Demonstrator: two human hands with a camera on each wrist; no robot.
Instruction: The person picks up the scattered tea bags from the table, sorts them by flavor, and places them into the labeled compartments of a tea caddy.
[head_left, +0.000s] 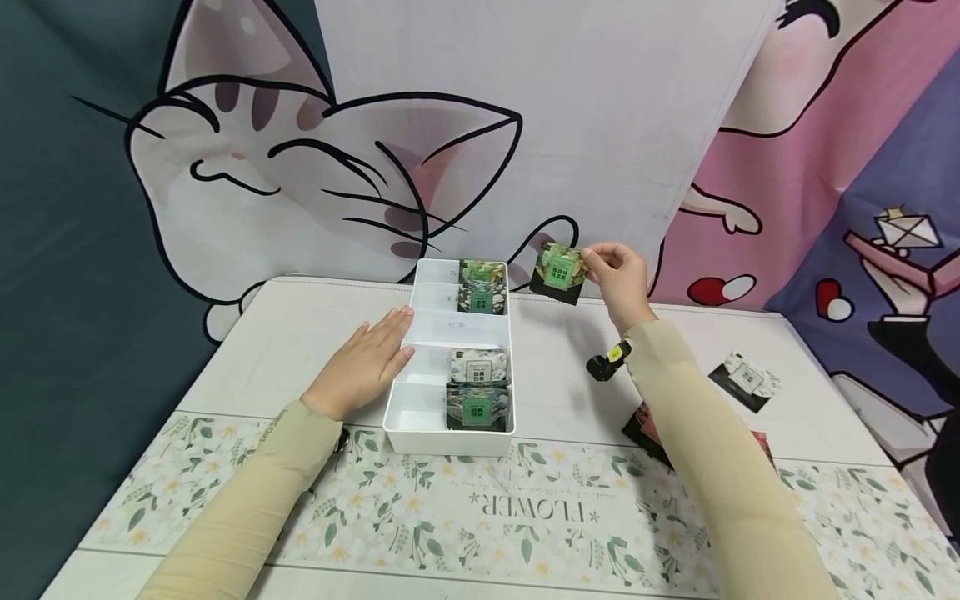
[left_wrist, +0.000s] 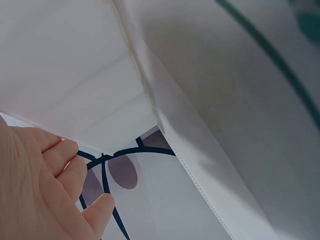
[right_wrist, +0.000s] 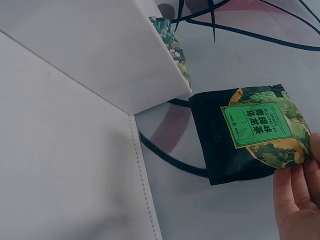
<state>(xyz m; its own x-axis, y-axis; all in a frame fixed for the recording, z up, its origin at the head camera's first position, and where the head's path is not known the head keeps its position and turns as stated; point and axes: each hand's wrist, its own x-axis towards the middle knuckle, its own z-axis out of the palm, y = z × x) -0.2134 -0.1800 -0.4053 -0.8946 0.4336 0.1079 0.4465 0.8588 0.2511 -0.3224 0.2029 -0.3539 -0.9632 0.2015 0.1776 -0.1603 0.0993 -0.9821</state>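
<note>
My right hand (head_left: 621, 279) pinches a green and black tea sachet (head_left: 561, 271) by its edge, above the table to the right of a white divided box (head_left: 450, 442). In the right wrist view the sachet (right_wrist: 260, 122) reads "Grape Oolong Tea". My left hand (head_left: 363, 364) touches the box's left side with its fingers extended. Inside the box, a green sachet (head_left: 482, 272) and a dark green sachet (head_left: 481, 298) lie in the far compartments. A white sachet (head_left: 478, 367) and another green sachet (head_left: 477, 408) sit in the near ones. The middle compartment shows a printed label.
A black and white sachet (head_left: 747, 381) lies on the table at the right. Red and black sachets (head_left: 647, 432) lie partly hidden under my right forearm. A flower-printed strip (head_left: 420, 517) crosses the table's front. Cartoon-printed cloth (head_left: 600, 100) hangs behind.
</note>
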